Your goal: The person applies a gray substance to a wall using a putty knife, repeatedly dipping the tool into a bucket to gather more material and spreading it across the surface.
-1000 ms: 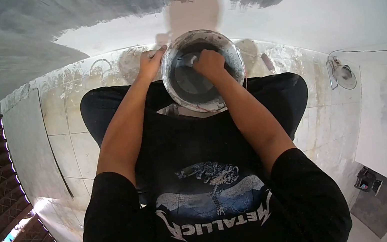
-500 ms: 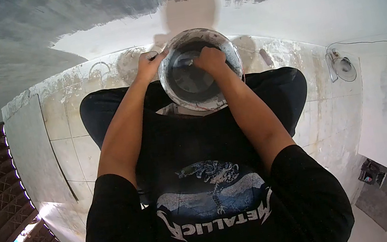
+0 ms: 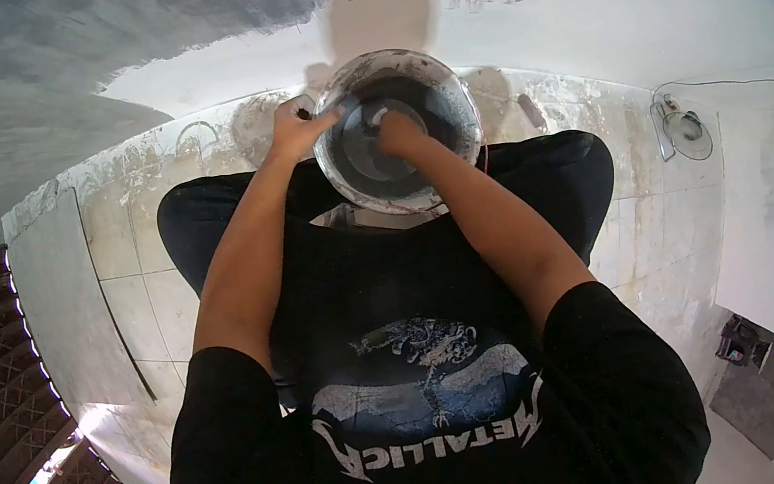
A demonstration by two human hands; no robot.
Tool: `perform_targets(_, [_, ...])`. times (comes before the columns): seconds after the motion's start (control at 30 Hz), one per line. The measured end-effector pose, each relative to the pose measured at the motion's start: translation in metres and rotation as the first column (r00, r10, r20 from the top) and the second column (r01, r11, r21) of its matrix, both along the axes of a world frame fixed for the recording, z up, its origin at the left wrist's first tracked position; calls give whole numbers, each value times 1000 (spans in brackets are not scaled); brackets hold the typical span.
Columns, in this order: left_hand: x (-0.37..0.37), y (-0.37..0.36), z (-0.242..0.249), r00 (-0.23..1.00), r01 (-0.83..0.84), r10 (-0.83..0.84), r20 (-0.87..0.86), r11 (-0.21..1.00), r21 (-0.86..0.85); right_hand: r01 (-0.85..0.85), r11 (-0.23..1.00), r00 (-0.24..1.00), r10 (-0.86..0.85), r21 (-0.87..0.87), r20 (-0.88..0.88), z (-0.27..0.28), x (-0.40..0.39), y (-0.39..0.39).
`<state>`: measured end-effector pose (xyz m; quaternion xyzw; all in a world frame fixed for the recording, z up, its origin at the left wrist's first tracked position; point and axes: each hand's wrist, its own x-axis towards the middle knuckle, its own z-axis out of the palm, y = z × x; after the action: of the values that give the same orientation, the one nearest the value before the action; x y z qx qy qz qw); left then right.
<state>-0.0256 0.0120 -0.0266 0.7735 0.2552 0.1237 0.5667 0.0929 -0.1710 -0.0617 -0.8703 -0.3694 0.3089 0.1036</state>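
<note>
A round bucket (image 3: 467,118) with a paint-smeared rim stands between my bent knees, with grey wet material (image 3: 373,165) inside. At its left rim is my left hand (image 3: 296,130), closed on the edge with the thumb reaching over the inside. My right hand (image 3: 401,135) is down inside the bucket, its fingers closed near the grey material. A small pale part shows beside those fingers, but what they hold is mostly hidden by the hand.
Ahead rises a wall (image 3: 198,8) partly coated grey. A fan-like object (image 3: 689,133) with a cable lies on the stained tile floor (image 3: 176,285) at the right. A grey board (image 3: 61,294) lies left; a small brownish object (image 3: 531,112) sits right of the bucket.
My right hand has moved left and slightly lower within the bucket. The bucket's rim has shifted slightly up and left, and my left thumb now reaches a little further inside.
</note>
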Motion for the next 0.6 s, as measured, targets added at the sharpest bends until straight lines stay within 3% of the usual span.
perform_targets(0.1, [-1, -1, 9, 999, 40, -38, -32, 996, 82, 67, 998, 992, -69, -16, -107, -8, -5, -4])
perform_targets(0.2, [0, -2, 10, 999, 46, -43, -28, 993, 109, -246, 933, 957, 191, -263, -217, -5, 8, 5])
perform_targets(0.3, [2, 2, 12, 999, 41, -37, -34, 995, 96, -230, 953, 967, 201, -196, -159, 1, 11, 5])
perform_targets(0.4, [0, 0, 17, 999, 38, -33, -40, 992, 120, -303, 946, 946, 285, -111, -153, 74, 30, 9])
perform_targets(0.5, [0, -2, 16, 1000, 13, -12, -12, 999, 52, 231, 971, 973, -232, -53, -6, 110, 25, -8])
perform_targets(0.6, [1, 2, 8, 999, 38, -33, -44, 990, 137, 226, 969, 974, -223, -99, 41, 95, 35, -22])
